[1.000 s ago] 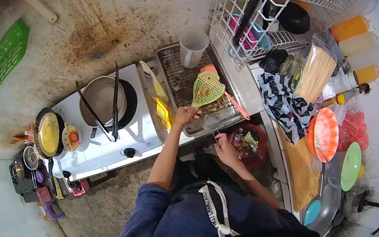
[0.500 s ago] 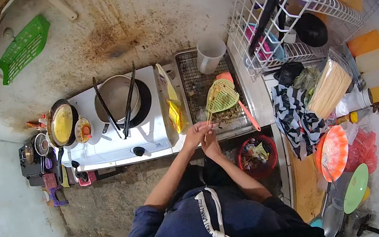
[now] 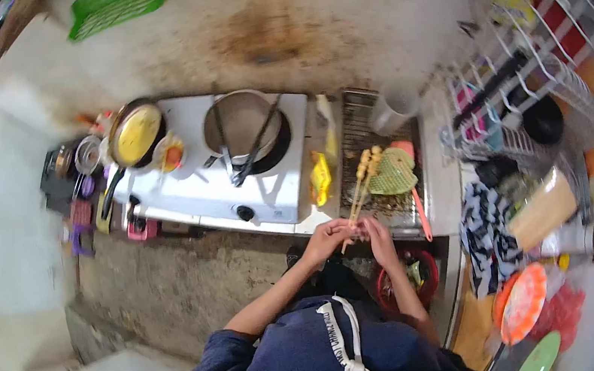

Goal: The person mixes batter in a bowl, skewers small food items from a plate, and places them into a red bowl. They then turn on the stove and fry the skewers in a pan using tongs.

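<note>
2 skewers over wire tray, long axis crossing its near edge; food ends pt away fr. person, slightly R. L hand pinched on sticks; R hand just beside, can't tell grip.

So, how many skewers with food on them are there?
2: the left skewer and the right skewer, side by side, extending from the person's left hand over the wire rack. Others could be hidden behind them.

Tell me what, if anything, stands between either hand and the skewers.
Nothing visible does. The left hand holds the skewers near their lower ends, and the right hand is close beside it. The green strainer lies beyond the hands, by the upper ends, not in the way.
</note>
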Tool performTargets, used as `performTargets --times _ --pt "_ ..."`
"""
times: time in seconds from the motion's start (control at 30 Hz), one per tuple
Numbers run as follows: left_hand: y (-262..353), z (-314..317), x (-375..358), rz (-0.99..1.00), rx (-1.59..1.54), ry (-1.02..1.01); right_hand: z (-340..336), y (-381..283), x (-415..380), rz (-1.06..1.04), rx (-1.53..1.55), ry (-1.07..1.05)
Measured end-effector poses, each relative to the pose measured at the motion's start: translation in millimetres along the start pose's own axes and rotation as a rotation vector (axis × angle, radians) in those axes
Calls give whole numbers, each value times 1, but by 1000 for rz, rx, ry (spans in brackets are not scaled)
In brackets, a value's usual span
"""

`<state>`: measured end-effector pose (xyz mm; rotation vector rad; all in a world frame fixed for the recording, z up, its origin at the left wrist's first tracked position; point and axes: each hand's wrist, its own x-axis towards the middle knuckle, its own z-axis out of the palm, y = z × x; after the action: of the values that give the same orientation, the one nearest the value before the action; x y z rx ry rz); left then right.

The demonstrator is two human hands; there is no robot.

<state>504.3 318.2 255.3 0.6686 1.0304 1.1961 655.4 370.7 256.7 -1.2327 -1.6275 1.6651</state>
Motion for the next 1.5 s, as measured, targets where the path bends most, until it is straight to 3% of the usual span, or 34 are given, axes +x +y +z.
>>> performTargets --times 0.1,0.17,0.3,0.6,0.8,0.93,1.03,1.1,1.17,1.37,1.5 --pt "4 0 -24 24 -100 -3 26 -20 -27 -86 28 -67" --pt "14 2 -45 61 -176 49 38 -32 -39 -68 122 31" --pt "19 -6 -80 106 -93 171 63 -30 -42 -79 233 6" --pt "9 -57 -173 273 -116 431 149 -64 -55 -253 -162 -336" --pt "28 -106 -247 195 -80 510 234 -80 -84 -324 -185 -348" --pt "30 -154 -286 197 105 450 284 -75 -104 -291 -173 -308" --pt "43 -170 -300 157 90 437 308 -70 -109 -320 -194 -213" --pt "48 -179 -302 116 51 320 316 -70 -110 -296 -89 -159" --pt "57 -178 -301 172 132 260 314 -77 -112 -285 -115 -91" --pt "61 -160 -286 -3 187 6 283 -75 -120 -240 4 38" --pt "50 -127 -261 17 273 -16 251 -60 -126 -186 90 162"
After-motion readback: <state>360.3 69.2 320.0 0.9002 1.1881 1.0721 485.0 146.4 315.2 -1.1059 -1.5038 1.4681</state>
